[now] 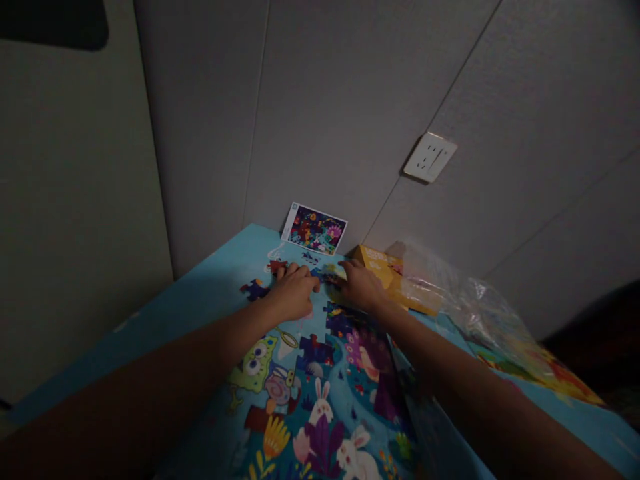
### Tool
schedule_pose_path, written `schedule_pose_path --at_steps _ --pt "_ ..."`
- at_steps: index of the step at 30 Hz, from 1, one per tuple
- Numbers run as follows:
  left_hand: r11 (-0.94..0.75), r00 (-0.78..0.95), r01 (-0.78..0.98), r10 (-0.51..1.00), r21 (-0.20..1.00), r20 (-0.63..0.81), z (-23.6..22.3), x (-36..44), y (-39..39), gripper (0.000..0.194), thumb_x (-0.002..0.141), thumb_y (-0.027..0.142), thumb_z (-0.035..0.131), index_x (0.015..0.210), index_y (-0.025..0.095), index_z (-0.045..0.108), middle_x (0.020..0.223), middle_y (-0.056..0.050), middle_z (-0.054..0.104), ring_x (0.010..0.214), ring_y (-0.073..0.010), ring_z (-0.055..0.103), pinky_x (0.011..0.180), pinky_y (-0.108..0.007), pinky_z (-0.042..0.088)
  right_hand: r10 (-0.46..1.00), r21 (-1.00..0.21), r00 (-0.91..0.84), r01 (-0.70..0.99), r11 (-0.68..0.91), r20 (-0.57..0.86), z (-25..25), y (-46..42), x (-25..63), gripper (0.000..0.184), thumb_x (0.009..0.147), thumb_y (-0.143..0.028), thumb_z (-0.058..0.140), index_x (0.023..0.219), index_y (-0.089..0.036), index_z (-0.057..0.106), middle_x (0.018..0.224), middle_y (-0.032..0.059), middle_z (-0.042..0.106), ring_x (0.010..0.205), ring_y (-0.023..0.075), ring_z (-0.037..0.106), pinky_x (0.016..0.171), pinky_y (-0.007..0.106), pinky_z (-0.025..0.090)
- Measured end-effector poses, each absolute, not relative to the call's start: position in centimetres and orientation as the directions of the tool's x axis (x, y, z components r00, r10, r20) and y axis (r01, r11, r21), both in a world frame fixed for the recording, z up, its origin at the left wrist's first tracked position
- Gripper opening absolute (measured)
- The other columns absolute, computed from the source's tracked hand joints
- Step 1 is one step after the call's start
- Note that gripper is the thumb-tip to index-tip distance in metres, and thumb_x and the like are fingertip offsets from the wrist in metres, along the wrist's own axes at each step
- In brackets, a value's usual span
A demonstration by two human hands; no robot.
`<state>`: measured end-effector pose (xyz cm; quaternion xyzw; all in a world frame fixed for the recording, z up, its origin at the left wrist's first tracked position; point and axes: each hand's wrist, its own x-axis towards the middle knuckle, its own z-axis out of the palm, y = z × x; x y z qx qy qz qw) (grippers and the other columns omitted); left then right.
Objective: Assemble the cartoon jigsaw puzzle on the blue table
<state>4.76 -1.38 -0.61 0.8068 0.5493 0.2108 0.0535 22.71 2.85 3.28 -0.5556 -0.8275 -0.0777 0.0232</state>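
Note:
A partly joined jigsaw puzzle [345, 393] with rabbits and flowers lies on the blue tabletop [210, 283]. Beyond its far edge, my left hand [294, 293] rests with curled fingers among loose pieces; what is under the fingertips is hidden. A red puzzle piece [277, 266] lies beside those fingers, and a dark blue-and-orange piece [255, 290] lies to their left. My right hand [363, 287] is closed at the fingertips on a blurred, multicoloured puzzle piece [330, 274], just right of my left hand.
A picture card [315, 229] of the puzzle leans against the wall. Behind my right hand stands a yellow box [380, 267], with a clear plastic bag [465, 300] beside it. A wall socket [430, 158] is above. Printed cartoon figures [257, 367] decorate the tabletop.

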Motion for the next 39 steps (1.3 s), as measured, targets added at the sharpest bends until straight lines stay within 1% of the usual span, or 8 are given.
schedule_pose_path --at_steps 8,12,17,21,24,28,32,39 --pt "-0.403 0.306 0.855 0.901 0.328 0.308 -0.9 4.8 -1.2 0.039 0.066 0.010 0.056 0.100 0.023 0.070 0.108 -0.009 0.061 0.110 -0.0321 0.047 0.089 -0.052 0.038 0.943 0.046 -0.318 0.945 0.323 -0.093 2.6 9.2 20.8 0.036 0.081 -0.030 0.068 0.112 -0.012 0.068 0.110 0.0174 0.070 0.102 0.0275 0.066 0.073 0.027 0.047" --pt "-0.405 0.310 0.853 0.900 0.329 0.306 -0.9 4.7 -1.3 0.039 0.067 0.010 0.055 0.101 0.023 0.070 0.109 -0.009 0.061 0.110 -0.0320 0.047 0.088 -0.051 0.039 0.950 -0.019 -0.284 0.959 0.284 -0.129 3.7 8.4 21.1 0.017 0.078 -0.032 0.072 0.078 -0.015 0.073 0.080 0.0104 0.073 0.079 0.0221 0.068 0.058 0.024 0.042" --pt "-0.407 0.303 0.854 0.895 0.324 0.326 -0.8 4.7 -1.4 0.033 0.074 0.015 0.052 0.100 0.023 0.070 0.108 -0.009 0.062 0.110 -0.0333 0.048 0.088 -0.053 0.040 0.959 -0.137 -0.276 0.954 0.267 -0.057 3.0 3.8 22.7 0.037 0.088 -0.039 0.058 0.060 -0.015 0.063 0.060 0.0071 0.064 0.060 0.0166 0.060 0.052 0.025 0.034" --pt "-0.469 0.352 0.828 0.862 0.307 0.366 -0.4 5.1 -2.0 0.031 0.078 0.022 0.055 0.106 0.021 0.068 0.111 -0.010 0.062 0.112 -0.0338 0.048 0.090 -0.053 0.040 0.922 -0.514 -0.205 0.780 0.357 0.328 -0.3 -0.8 24.4 0.036 0.094 -0.048 0.045 0.081 -0.017 0.058 0.072 0.0043 0.064 0.065 0.0159 0.057 0.059 0.025 0.039" --pt "-0.597 0.480 0.743 0.790 0.303 0.382 0.0 5.4 -2.6 0.038 0.077 0.023 0.059 0.114 0.018 0.063 0.114 -0.011 0.062 0.115 -0.0317 0.048 0.094 -0.049 0.040 0.918 -0.702 -0.253 0.591 0.397 0.306 -1.9 -2.7 25.0 0.034 0.092 -0.051 0.048 0.080 -0.020 0.052 0.064 -0.0008 0.057 0.058 0.0143 0.051 0.054 0.024 0.037" --pt "-0.621 0.496 0.689 0.780 0.374 0.382 0.1 5.7 -2.8 0.055 0.085 0.020 0.055 0.139 0.019 0.046 0.122 -0.012 0.058 0.119 -0.0274 0.049 0.101 -0.045 0.038 0.897 -0.720 -0.345 0.544 0.431 0.276 -1.8 -2.3 25.2 0.026 0.089 -0.043 0.054 0.081 -0.019 0.053 0.064 -0.0016 0.056 0.058 0.0136 0.050 0.055 0.025 0.035" --pt "-0.615 0.486 0.653 0.788 0.441 0.379 -0.1 5.6 -1.8 0.032 0.089 0.021 0.051 0.118 0.021 0.064 0.103 -0.008 0.065 0.107 -0.0253 0.056 0.094 -0.040 0.042 0.887 -0.709 -0.373 0.545 0.448 0.273 -1.2 -1.4 25.5 0.023 0.087 -0.037 0.054 0.074 -0.018 0.053 0.063 -0.0015 0.055 0.059 0.0126 0.047 0.056 0.025 0.033" --pt "-0.573 0.438 0.674 0.818 0.466 0.372 -0.2 5.5 -1.1 0.031 0.085 0.020 0.049 0.110 0.019 0.067 0.083 -0.005 0.063 0.088 -0.0222 0.060 0.082 -0.036 0.046 0.879 -0.685 -0.397 0.564 0.461 0.265 -0.6 -1.8 25.6 0.021 0.088 -0.032 0.055 0.073 -0.017 0.055 0.062 -0.0014 0.054 0.058 0.0118 0.047 0.056 0.024 0.031"
